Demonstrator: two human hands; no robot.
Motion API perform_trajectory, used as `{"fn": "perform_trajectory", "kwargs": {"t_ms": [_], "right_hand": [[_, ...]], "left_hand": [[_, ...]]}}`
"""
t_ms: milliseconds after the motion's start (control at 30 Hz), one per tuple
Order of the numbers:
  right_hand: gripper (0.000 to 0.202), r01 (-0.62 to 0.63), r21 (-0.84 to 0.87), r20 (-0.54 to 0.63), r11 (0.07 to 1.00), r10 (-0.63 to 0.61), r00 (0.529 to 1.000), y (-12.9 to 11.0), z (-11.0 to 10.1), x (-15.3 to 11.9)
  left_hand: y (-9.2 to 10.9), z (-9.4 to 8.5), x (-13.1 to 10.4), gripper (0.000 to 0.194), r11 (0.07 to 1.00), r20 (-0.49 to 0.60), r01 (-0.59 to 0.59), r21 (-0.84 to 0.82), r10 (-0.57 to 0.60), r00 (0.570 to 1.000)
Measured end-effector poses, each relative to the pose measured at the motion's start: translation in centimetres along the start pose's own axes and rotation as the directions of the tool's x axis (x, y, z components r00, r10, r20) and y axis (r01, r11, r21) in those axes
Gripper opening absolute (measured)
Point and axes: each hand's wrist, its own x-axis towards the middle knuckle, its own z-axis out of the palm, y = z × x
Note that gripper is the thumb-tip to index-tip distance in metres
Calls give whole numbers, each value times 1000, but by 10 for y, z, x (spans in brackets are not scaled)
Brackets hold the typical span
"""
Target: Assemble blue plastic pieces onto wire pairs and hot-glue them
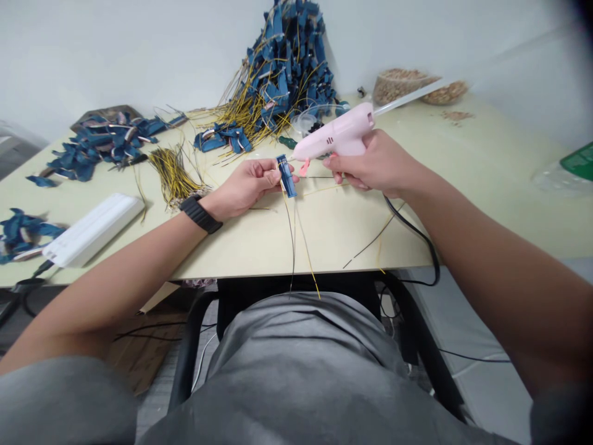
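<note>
Between the fingers of my left hand (252, 185) is a small blue plastic part (286, 176), with a black and a yellow wire hanging down past the table edge. My right hand (375, 162) is wrapped round the handle of a pink glue gun (336, 136). A clear glue stick (412, 96) sticks out of its back end. The gun's nozzle points left and sits at the upper end of the blue part; whether it touches cannot be made out. Below my right hand a black cord (424, 238) runs down over the edge.
A tall heap of wired blue parts (291, 62) stands at the back. More blue parts (102, 142) and a bundle of yellow and black wires (173, 173) lie left, near a white power strip (95, 228). A green-labelled clear container (574, 167) is at the right.
</note>
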Motion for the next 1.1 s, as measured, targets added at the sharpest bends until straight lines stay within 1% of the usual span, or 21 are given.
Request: {"fn": "perform_trajectory", "kwargs": {"t_ms": [100,200,333,433,567,633,733,833,967,1100], "right_hand": [[33,41,31,-2,999,-41,999,3,0,-1],[42,68,45,21,997,-69,997,7,-2,2],[44,55,35,26,998,-56,998,10,-3,6],[42,42,31,22,999,-43,999,8,-3,4],[57,27,76,76,997,-33,997,9,-4,1],[61,26,89,92,996,-34,995,9,-4,1],[55,22,53,53,998,-25,998,8,-3,0],[51,12,16,21,1000,-12,1000,6,-2,-1],[49,34,29,37,999,-35,999,6,-2,-1],[41,74,64,57,995,-78,995,10,-4,6]], "left_hand": [[1,1,-1,38,1000,-19,22,4,-22,1000],[3,3,-1,34,998,-38,55,-9,-55,998],[4,4,-1,35,998,-35,66,-18,-66,997],[4,4,-2,37,998,-31,61,-9,-62,998],[5,5,-2,32,997,-38,74,-25,-75,996],[6,5,-2,27,997,-29,66,-29,-67,997],[6,6,-2,22,998,-22,58,-22,-59,998],[5,6,-2,21,998,-27,63,-23,-64,998],[5,5,-2,25,997,-35,67,-40,-68,997],[4,4,-2,27,997,-46,72,-25,-73,996]]}}
